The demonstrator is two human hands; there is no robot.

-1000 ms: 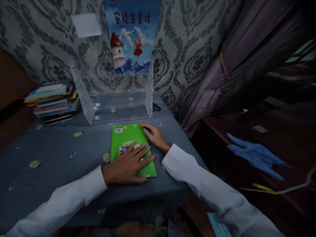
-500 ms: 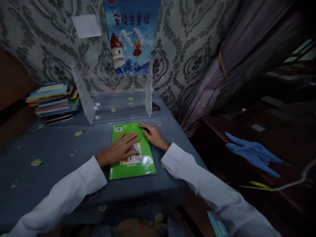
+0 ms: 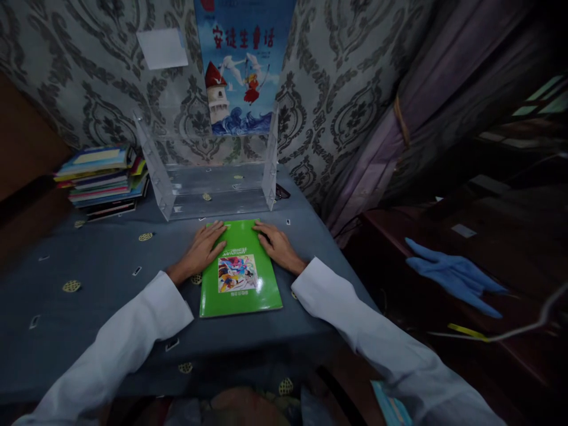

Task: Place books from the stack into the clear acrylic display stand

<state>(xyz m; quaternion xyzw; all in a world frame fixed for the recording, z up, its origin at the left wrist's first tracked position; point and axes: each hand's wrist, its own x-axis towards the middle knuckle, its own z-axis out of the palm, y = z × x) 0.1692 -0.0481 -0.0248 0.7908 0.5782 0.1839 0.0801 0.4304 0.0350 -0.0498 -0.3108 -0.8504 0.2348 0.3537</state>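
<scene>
Green and glossy, the book [image 3: 266,287] lies flat on the table [image 3: 110,307] between the two hands, its near end reaching past both toward the body. Loose and released, the left hand [image 3: 203,245] rests with outstretched fingers on the book's far left corner, thumb on the cover. The right hand [image 3: 278,245] lies relaxed at the far right corner, fingers slightly bent, fingertips on the edge, with no grip closed. Beyond both hands stands a clear plastic rack [image 3: 269,171]; left of the left hand is a stack of books [image 3: 104,184]. Well to the right of the right hand lies a blue glove [image 3: 450,273].
</scene>
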